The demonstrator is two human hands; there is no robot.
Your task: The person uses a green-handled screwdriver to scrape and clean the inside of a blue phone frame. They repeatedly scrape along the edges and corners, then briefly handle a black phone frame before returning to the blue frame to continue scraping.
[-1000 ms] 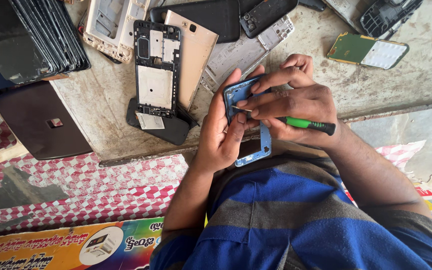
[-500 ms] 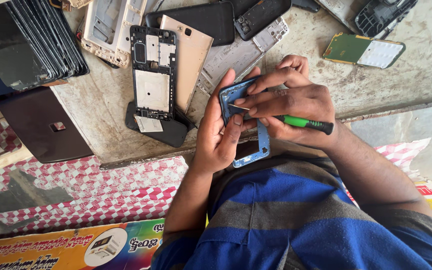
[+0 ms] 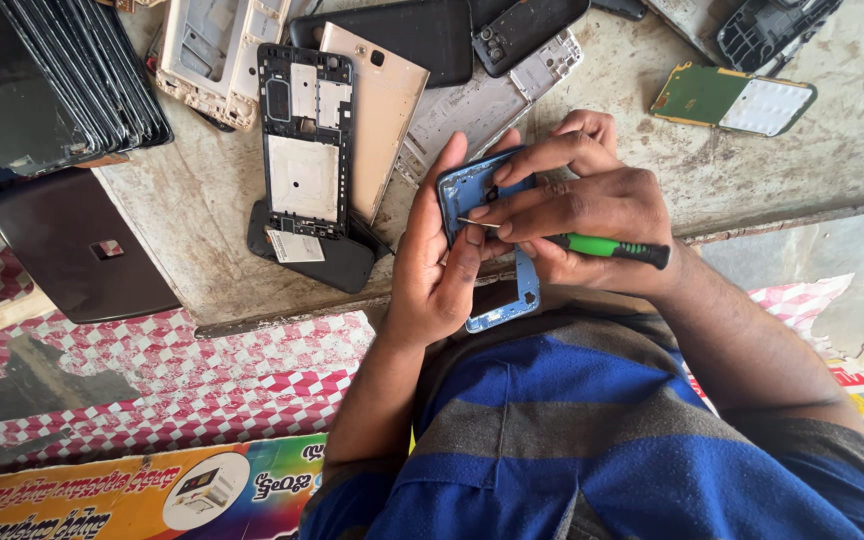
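My left hand [image 3: 436,262] grips a blue phone frame [image 3: 523,289] from its left side, held above the near edge of the worn workbench [image 3: 202,235]. My right hand [image 3: 582,215] lies over the frame and holds a screwdriver with a green and black handle [image 3: 612,248]. Its thin metal tip points left into the upper part of the frame, near my left thumb. Much of the frame is hidden by my fingers.
On the bench lie a black phone mid-frame [image 3: 304,150], a gold back cover [image 3: 377,100], a white frame [image 3: 214,55], black covers [image 3: 422,35], a green circuit board with keypad [image 3: 734,100] and a stack of dark screens [image 3: 62,80]. A dark laptop [image 3: 72,255] rests left.
Both hands with the frame and screwdriver stay almost in place; the view has shifted only slightly.
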